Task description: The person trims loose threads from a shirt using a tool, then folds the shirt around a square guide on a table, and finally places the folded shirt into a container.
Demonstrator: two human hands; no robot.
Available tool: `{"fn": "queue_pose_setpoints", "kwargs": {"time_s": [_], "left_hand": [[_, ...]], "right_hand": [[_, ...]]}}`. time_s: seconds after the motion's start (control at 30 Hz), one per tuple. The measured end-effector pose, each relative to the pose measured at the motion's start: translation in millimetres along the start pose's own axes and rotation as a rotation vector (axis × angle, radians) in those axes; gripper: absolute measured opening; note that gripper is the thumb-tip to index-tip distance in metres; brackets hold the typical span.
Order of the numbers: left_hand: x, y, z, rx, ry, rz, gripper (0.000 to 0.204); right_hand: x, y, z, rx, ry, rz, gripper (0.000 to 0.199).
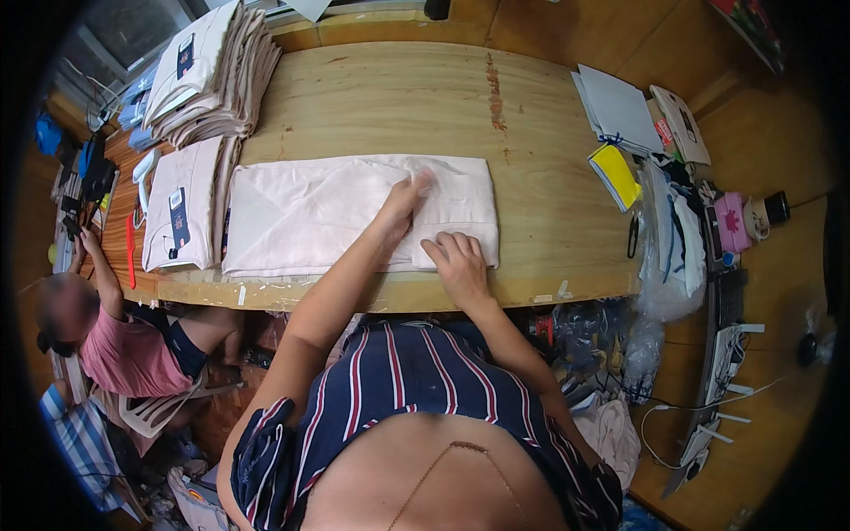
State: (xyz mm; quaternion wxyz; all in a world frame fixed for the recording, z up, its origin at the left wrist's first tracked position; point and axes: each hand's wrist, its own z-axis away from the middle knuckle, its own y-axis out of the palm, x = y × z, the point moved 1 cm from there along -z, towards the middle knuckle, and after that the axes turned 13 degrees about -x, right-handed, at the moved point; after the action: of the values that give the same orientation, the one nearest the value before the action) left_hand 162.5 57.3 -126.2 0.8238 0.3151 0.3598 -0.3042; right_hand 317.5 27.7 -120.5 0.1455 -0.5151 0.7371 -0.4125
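A long pale pink garment (301,212) lies flat on the wooden table in front of me, its right end folded over into a layered panel. My left hand (405,202) is on the cloth beside the fold's edge, and its fingertips are smeared by motion. Lower on the folded panel rests my right hand (459,261), fingers slightly apart and bent, pressing on the fabric near the table's front edge. Left of the garment sits a short pile of folded pale pink garments (202,190) with a dark tag on top. I cannot tell what kind of garment this is.
A tall stack of similar folded garments (221,88) stands at the back left. A red comb-like strip (132,252) lies farther left, near a seated person in a pink top (133,354). At right are white sheets (624,111), a yellow cloth (615,177) and plastic bags (668,257).
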Motion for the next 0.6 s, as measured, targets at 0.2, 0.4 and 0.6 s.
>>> {"fn": "queue_pose_setpoints", "kwargs": {"time_s": [0.2,0.4,0.6], "left_hand": [[22.7,-10.9,-33.5,-0.075,0.360,-0.183,0.041],[-0.6,-1.7,11.7,-0.398,1.016,-0.729,0.055],[35.2,16.4,43.5,-0.242,1.294,-1.353,0.055]], "right_hand": [[-4.0,-2.2,28.0,0.077,-0.003,-0.029,0.029],[-65.2,-26.3,1.6,-0.242,0.265,-0.133,0.022],[-165.8,28.1,-62.3,-0.148,0.436,-0.069,0.017]]}}
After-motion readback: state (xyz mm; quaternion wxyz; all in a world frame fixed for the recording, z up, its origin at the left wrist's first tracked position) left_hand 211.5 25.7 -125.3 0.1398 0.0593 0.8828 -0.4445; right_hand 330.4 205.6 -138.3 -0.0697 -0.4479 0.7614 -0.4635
